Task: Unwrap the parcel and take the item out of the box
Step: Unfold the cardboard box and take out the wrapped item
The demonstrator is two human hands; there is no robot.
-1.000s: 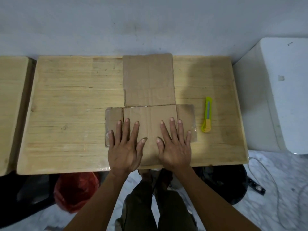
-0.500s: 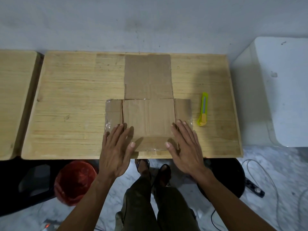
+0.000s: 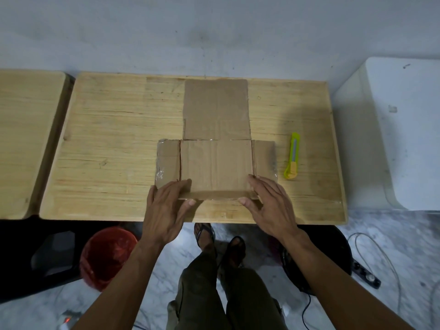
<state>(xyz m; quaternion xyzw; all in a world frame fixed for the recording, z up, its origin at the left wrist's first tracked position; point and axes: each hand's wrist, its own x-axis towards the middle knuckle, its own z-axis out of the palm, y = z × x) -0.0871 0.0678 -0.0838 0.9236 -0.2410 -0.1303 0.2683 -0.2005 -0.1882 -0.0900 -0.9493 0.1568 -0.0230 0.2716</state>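
A: Status? Where's the box?

B: Flattened brown cardboard box lies centre of the pale wooden surface. Rear panel runs to 12 o'clock, short side flaps stick out at 3 and 9. Near flap folded up along the 6 o'clock edge.

A: Hands?

B: Left hand at the box's 7 o'clock corner, fingers on top, thumb under the folded flap, pinching it. Right hand does the same at 5 o'clock. Both narrow, holding cardboard.

A: Item?

B: None visible. Box looks empty and laid flat, so I judge extraction done or the item out of view.

A: Risks?

B: Clear tape scraps on the 9 o'clock flap could snag fingers. Yellow-green plastic utility knife sits just beside the 3 o'clock flap; sliding the cardboard right would knock it. Can't tell if the blade is out.
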